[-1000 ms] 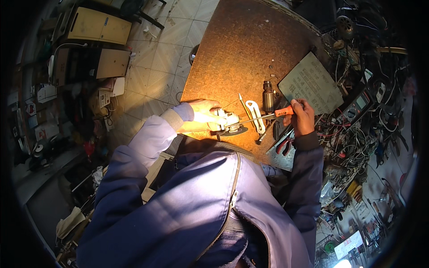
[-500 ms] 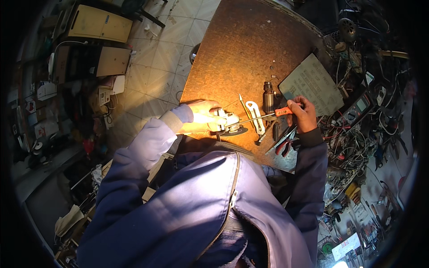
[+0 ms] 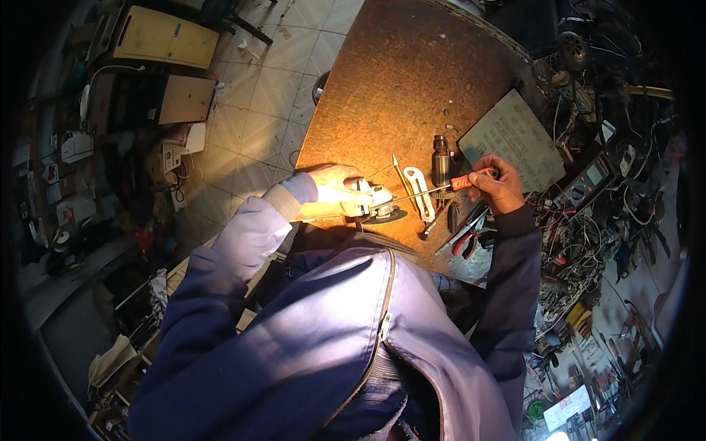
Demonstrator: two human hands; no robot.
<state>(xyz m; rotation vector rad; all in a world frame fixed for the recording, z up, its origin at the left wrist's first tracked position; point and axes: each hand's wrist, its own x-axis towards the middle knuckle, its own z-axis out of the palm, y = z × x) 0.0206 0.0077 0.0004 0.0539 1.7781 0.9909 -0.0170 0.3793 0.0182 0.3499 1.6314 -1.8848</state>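
My left hand (image 3: 334, 192) is closed on a silvery angle grinder head (image 3: 380, 197) with a dark disc (image 3: 390, 218) on its near side. In my right hand (image 3: 500, 187) is a screwdriver (image 3: 461, 182) with a red handle. Its long shaft points left, and the tip meets the grinder head, though the exact contact is too small to make out. Between the hands lie a white utility knife (image 3: 419, 192) and a thin yellow pointed tool (image 3: 401, 173). A dark cylindrical part (image 3: 441, 163) stands just beyond the screwdriver. Red-handled pliers (image 3: 465, 244) rest below my right hand.
The worn brown tabletop (image 3: 397, 81) extends away from me. A greenish printed sheet (image 3: 515, 140) lies at its right, beside a multimeter (image 3: 590, 180) and a tangle of wires (image 3: 625, 213). Cabinets (image 3: 165, 37) stand on the tiled floor at the left.
My right hand has shifted its grip on the screwdriver handle, its fingers slightly rearranged. My left hand and the grinder head stay in place.
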